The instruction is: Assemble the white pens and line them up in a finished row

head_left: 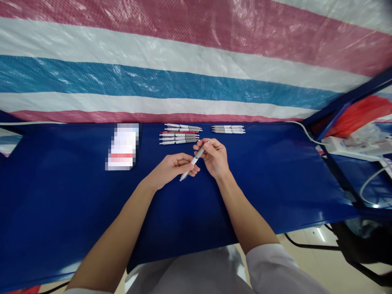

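Observation:
Both hands are on one white and grey pen (194, 161), which slants over the middle of the blue table. My left hand (171, 168) pinches its white barrel between thumb and fingers. Around the grey grip at the upper end, the fingers of my right hand (215, 157) are closed, hiding most of the tip. Just beyond my hands lies a row of several pens (177, 138), mostly white and grey, with a red one among them. A smaller group of white and grey pens (228, 129) lies to the right of that row.
A pixelated white, phone-shaped item (123, 147) lies on the blue table (76, 212) at left. Striped plastic sheeting (183, 87) hangs along the back edge. At right are a white power strip (352, 148), a cable and a red bag (361, 116), beside a dark frame post.

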Motion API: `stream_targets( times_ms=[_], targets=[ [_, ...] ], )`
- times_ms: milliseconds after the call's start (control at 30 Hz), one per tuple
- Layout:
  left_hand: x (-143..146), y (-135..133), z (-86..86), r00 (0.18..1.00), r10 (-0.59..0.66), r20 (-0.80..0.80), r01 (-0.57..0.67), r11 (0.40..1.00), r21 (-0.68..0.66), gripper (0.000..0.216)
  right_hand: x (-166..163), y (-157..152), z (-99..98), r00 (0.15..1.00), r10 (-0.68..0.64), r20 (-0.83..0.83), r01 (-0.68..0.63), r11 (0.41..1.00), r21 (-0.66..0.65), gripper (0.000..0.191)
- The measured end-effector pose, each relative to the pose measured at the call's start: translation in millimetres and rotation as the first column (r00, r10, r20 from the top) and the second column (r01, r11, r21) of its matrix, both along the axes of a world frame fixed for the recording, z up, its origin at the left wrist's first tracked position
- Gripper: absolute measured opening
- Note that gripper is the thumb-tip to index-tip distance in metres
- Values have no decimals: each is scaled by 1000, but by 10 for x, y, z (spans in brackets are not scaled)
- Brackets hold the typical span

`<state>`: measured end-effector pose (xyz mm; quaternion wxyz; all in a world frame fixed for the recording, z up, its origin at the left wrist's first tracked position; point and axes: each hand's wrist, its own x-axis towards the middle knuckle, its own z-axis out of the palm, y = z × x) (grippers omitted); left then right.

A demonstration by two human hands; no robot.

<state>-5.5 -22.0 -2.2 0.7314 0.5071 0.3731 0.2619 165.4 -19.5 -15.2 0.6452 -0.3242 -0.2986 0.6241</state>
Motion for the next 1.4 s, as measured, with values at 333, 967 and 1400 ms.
stream_targets(
  times_ms=[333, 967, 1400],
  targets=[
    [22, -5, -42, 994, -13, -110, 24, 995, 98, 30, -39, -4, 25, 999, -18, 40, 19, 999, -37, 27],
    [13, -1, -23, 987, 46, -154, -13, 978, 210, 27, 39, -3, 60, 986, 121, 111, -116, 992, -49, 25],
    [18, -26, 5, 990, 14, -140, 8, 989, 151, 30, 26, -11, 25, 995, 15, 98, -14, 1000, -14, 26]
  ],
)
